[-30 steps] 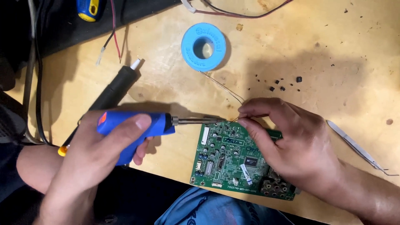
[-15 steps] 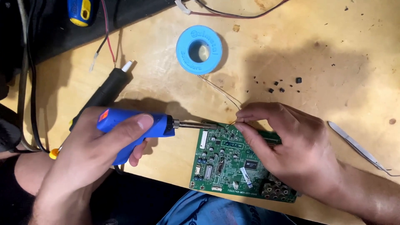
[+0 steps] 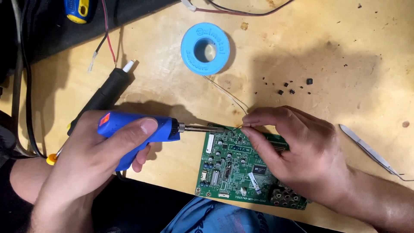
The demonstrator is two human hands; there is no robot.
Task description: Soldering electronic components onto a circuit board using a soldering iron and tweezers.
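Note:
My left hand grips a blue pistol-shaped soldering iron, whose metal tip reaches the top edge of a green circuit board lying at the near edge of the wooden table. My right hand rests on the board and pinches a thin solder wire right at the iron's tip. The wire runs back to a blue solder spool farther up the table.
A black-handled tool lies left of the iron, with black cables and a red wire nearby. A yellow-and-blue device sits top left on a dark mat. Metal tweezers lie at right. Small black chips are scattered above my right hand.
The iron's tip has moved right onto the board's top edge, where my right hand's wire meets it. The view has shifted slightly.

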